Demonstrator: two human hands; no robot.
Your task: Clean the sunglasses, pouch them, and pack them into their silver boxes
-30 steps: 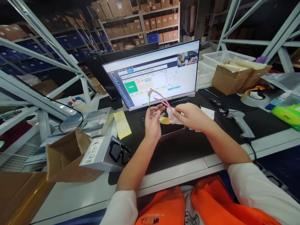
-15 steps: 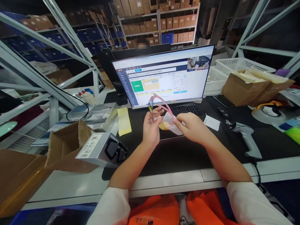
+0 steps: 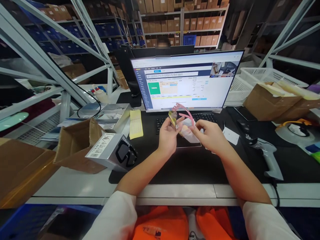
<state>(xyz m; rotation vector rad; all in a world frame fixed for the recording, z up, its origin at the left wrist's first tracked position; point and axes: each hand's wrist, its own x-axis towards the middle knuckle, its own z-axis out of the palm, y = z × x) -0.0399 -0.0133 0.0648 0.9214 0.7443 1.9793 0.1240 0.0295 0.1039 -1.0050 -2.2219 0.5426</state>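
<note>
A pair of pink-framed sunglasses (image 3: 187, 110) with a shiny tinted lens is held up between both hands, in front of the lower part of the monitor. My left hand (image 3: 168, 137) is closed around the lens side. With thumb and fingers, my right hand (image 3: 210, 134) pinches a pink temple arm. Just below the glasses, between the hands, is a translucent plastic sleeve (image 3: 191, 136) with something yellowish-orange showing; whether a hand touches it I cannot tell. Behind the hands lies a black keyboard (image 3: 205, 116), partly covered.
At left stand a silver box with printed goggles (image 3: 106, 151), an open cardboard box (image 3: 75, 141) and a yellow paper pad (image 3: 135, 125). The monitor (image 3: 180, 85) is ahead. To the right lie a barcode scanner (image 3: 268, 156), a mouse (image 3: 243, 126) and a tape roll (image 3: 292, 130).
The view has shifted, so the scene sits further right. The sunglasses have turned slightly, and the lens now catches yellow light. Both hands keep hold of them.
</note>
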